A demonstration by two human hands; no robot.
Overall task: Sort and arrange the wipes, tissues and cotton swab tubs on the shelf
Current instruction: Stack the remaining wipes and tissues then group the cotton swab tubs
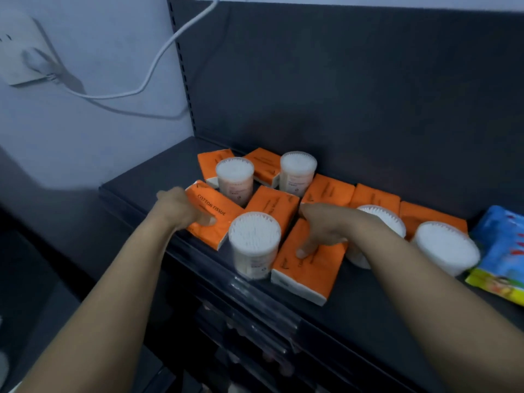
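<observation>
Nearest the front edge of the dark shelf (368, 293), one front tub (254, 242) of cotton swabs is stood upright. Just beside it, to the right, a front tissue pack (309, 276) is laid lengthwise, orange with white ends. The right hand (323, 225) is set on the far end of that pack with the thumb (302, 252) pressed on its top; whether the fingers are closed round it cannot be told. The left hand (181, 208) is clamped on the left end of a lettered pack (218, 222), on which "COTTON TISSUE" can be read, with the thumb on top. The hands are held apart, with the front tub between them. Eight orange tissue packs are counted in all, lying flat at mixed angles from the front to the back panel; the small print on the others is too blurred to be read. Five cotton swab tubs are counted: the front one, two at the right, of which one is partly hidden by the right arm, and two further back among the packs, their labels illegible. At the far right a blue and yellow-green wipes pack (502, 251) is seen, cut off by the frame. Beyond, a white cable (158, 55) is run to a wall socket (19, 52).
</observation>
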